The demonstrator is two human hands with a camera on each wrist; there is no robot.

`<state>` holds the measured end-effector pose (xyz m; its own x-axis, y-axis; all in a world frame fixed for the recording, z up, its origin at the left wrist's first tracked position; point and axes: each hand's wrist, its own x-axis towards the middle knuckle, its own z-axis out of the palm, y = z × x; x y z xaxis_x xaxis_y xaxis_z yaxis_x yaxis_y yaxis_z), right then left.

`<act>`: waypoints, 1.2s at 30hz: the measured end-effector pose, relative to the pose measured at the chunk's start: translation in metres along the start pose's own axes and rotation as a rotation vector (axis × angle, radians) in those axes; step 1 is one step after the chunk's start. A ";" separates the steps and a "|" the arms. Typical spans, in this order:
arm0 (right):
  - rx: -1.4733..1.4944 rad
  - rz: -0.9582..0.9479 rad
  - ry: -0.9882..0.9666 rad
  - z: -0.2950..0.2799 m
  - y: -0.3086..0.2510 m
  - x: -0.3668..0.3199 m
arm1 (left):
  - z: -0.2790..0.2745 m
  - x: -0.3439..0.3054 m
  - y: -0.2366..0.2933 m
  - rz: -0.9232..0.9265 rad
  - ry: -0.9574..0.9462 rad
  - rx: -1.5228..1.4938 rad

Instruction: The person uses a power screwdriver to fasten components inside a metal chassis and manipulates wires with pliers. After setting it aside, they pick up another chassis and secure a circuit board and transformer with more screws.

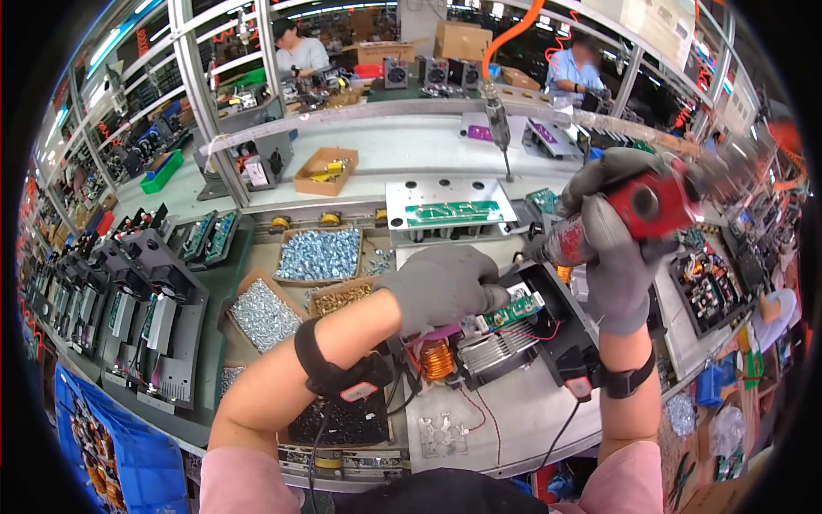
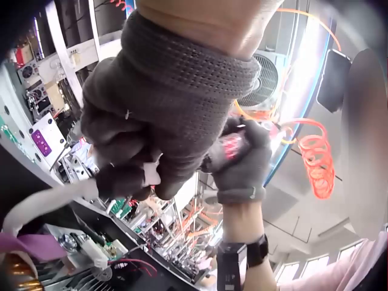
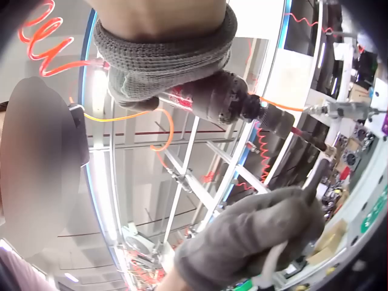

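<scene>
My right hand (image 1: 612,257) grips a red power screwdriver (image 1: 659,201), its bit pointing down-left toward the left hand. In the right wrist view, the screwdriver's bit (image 3: 312,139) ends just above an extended fingertip of the left hand (image 3: 254,233). A pale cable (image 2: 48,203) runs into the curled left fingers, which pinch it; its end is hidden there. Beneath the left hand (image 1: 445,287) lies a black metal housing (image 1: 561,355) with a green circuit board (image 1: 514,310), a finned heat sink (image 1: 492,353) and a copper coil (image 1: 437,360).
Boxes of blue-silver screws (image 1: 318,254), silver screws (image 1: 265,315) and brass-coloured screws (image 1: 341,300) stand left of the housing. Another screwdriver (image 1: 497,124) hangs over a metal fixture (image 1: 411,193). Grey chassis (image 1: 175,343) line the left side. Two people work across the bench.
</scene>
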<state>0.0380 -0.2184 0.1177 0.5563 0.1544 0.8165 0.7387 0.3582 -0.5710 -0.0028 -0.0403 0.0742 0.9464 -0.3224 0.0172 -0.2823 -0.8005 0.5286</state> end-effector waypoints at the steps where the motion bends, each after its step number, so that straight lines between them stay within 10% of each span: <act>1: 0.007 0.141 0.049 -0.007 0.005 -0.002 | 0.005 0.002 0.003 0.003 -0.012 -0.008; 4: 0.030 0.386 0.104 -0.031 0.021 -0.011 | 0.018 0.017 0.018 -0.072 -0.207 0.205; 14: 0.029 0.370 0.174 -0.049 0.036 -0.016 | 0.009 0.025 0.025 -0.056 -0.296 0.313; 29: -0.170 0.364 0.205 -0.039 0.038 -0.021 | 0.052 0.040 0.021 -0.167 0.176 0.449; 36: -0.164 0.363 0.093 -0.029 0.039 -0.017 | 0.023 0.066 0.024 -0.150 -0.279 0.592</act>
<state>0.0683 -0.2343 0.0791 0.8186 0.1569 0.5525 0.5347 0.1429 -0.8329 0.0490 -0.0921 0.0685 0.9285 -0.2412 -0.2823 -0.2648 -0.9631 -0.0481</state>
